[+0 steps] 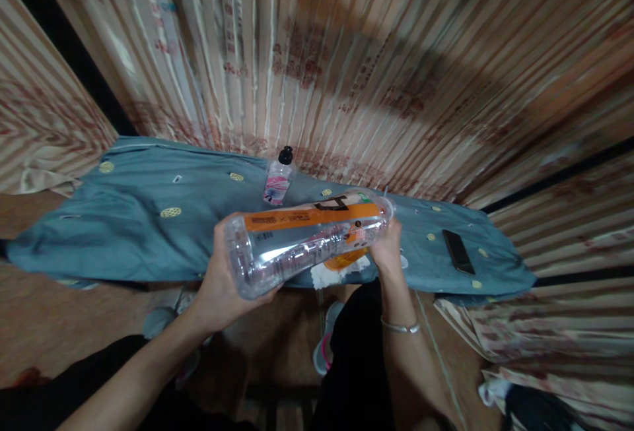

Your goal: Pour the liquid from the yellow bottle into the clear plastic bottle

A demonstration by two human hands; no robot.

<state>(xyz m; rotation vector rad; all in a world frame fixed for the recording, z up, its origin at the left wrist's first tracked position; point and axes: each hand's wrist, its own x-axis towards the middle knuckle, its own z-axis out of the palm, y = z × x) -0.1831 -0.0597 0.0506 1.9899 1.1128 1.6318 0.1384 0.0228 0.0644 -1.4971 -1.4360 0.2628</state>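
A large clear bottle (307,239) lies on its side in the air above the near part of a narrow table (133,233), held in both hands. The left hand (220,286) grips its base, with the fingers bent under the near side. The right hand (387,246) grasps the neck end at the right, most of its fingers hidden behind the plastic. The bottle has an orange, white and black label, and its neck end sits a little higher in the view than its base.

A blue-green cloth with yellow patches covers the table. Just behind the large bottle, a small bottle (277,183) with a black cap and a pink label stands upright. Under the neck end there is an orange thing (349,259) with a white scrap (324,277) beside it; the large bottle partly covers the orange thing, and it may be a wrapper, though the view is too poor to be sure. A dark phone (458,251) lies towards the right end, well apart from the hands.

A striped curtain (307,55) hangs close behind the table, and a bracelet (400,327) circles the right wrist. Below the table edge, a shoe (324,352) rests on the floor (54,246).
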